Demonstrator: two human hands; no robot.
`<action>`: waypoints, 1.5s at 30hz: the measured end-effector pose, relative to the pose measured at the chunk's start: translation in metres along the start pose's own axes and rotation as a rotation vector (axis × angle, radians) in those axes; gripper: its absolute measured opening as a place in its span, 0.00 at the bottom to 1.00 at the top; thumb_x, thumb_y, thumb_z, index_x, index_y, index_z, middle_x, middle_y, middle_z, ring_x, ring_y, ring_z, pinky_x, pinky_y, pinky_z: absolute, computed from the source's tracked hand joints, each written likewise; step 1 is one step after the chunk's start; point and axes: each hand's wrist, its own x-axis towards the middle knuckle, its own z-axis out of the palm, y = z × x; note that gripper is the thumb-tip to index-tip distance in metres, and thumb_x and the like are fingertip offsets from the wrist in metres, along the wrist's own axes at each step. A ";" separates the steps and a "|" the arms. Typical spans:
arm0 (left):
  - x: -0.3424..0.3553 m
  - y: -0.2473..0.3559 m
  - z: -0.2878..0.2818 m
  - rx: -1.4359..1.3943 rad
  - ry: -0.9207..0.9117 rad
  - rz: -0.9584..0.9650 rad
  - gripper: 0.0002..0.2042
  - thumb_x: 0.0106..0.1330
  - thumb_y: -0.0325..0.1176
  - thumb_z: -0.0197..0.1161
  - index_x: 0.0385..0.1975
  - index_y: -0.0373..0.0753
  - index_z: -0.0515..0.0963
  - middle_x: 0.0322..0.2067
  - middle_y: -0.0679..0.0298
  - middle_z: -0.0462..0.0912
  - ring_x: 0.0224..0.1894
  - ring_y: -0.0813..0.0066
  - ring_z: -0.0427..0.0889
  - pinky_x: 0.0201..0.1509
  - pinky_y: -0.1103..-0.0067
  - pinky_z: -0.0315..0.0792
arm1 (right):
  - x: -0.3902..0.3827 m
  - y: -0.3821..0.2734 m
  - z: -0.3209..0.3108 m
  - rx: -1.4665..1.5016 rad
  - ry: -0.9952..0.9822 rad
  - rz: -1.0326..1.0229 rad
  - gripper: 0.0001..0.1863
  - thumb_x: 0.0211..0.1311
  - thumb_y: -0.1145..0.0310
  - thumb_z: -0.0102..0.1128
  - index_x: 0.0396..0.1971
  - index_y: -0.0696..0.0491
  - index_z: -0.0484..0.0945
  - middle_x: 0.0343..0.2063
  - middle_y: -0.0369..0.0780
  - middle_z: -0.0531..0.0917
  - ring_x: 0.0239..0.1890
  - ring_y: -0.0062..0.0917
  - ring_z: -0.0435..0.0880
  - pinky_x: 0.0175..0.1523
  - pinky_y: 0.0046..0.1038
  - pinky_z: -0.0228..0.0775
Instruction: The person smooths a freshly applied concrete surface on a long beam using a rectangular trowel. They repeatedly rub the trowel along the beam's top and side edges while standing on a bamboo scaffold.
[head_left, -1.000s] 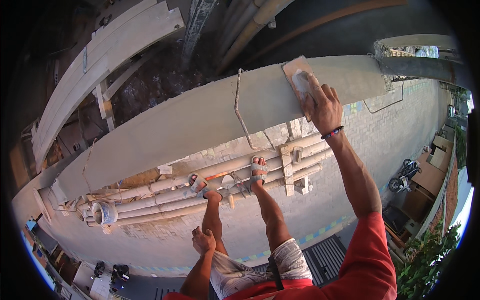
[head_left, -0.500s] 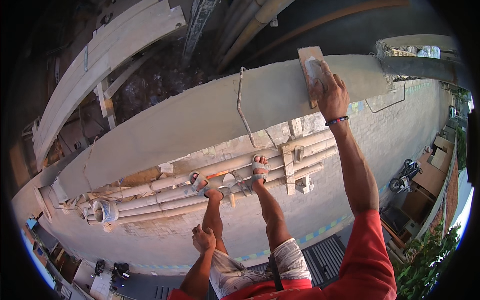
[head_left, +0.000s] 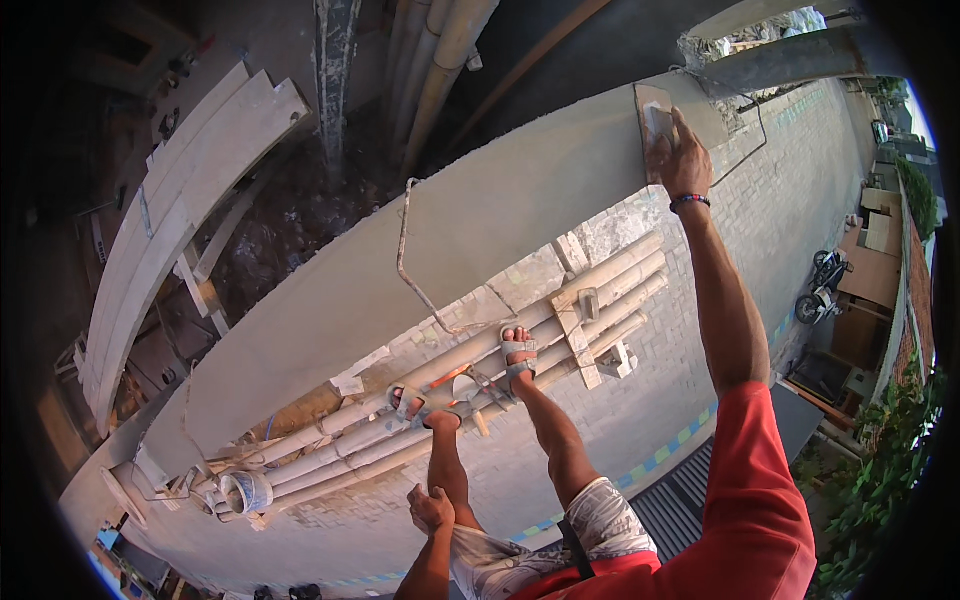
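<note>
My right hand (head_left: 686,160), arm stretched far forward, grips a wooden float (head_left: 650,125) from its back. The float's face lies against the smooth grey plaster of a long beam (head_left: 530,170), near the beam's far right part. My left hand (head_left: 432,508) hangs beside my left knee, its fingers curled, with nothing visible in them. Between my sandalled feet a trowel-like tool (head_left: 464,389), pale with an orange part beside it, rests on the bamboo poles (head_left: 400,440).
A bent metal rod (head_left: 404,240) sticks out of the beam; another bent rod (head_left: 764,125) is near the float. A plaster-stained bucket (head_left: 246,492) stands at the poles' left end. Curved boards (head_left: 180,220) rise beyond the beam. A paved surface and parked motorcycle (head_left: 822,285) are far below.
The view has turned and shifted. My right hand and the float have moved farther right along the beam, closer to its broken end. The left hand stays by my knee.
</note>
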 end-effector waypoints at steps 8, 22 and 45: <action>0.006 -0.012 0.006 0.048 0.047 0.014 0.24 0.58 0.41 0.58 0.51 0.31 0.74 0.50 0.47 0.76 0.51 0.50 0.78 0.55 0.64 0.72 | -0.108 -0.075 0.002 0.191 -0.160 -0.378 0.28 0.57 0.68 0.60 0.61 0.48 0.71 0.31 0.44 0.78 0.37 0.40 0.80 0.43 0.38 0.74; 0.011 -0.003 0.002 0.109 0.058 0.061 0.24 0.58 0.40 0.61 0.51 0.33 0.74 0.49 0.48 0.76 0.51 0.51 0.77 0.55 0.65 0.72 | -0.106 -0.044 -0.002 0.200 -0.156 -0.463 0.29 0.53 0.66 0.66 0.59 0.45 0.73 0.32 0.39 0.79 0.34 0.34 0.79 0.35 0.35 0.76; 0.035 -0.017 0.018 0.159 0.047 0.114 0.22 0.58 0.39 0.57 0.47 0.29 0.75 0.46 0.44 0.77 0.50 0.48 0.77 0.55 0.61 0.70 | -0.079 -0.063 0.022 0.216 0.054 -0.311 0.24 0.59 0.55 0.64 0.54 0.44 0.75 0.32 0.41 0.80 0.36 0.35 0.81 0.37 0.35 0.77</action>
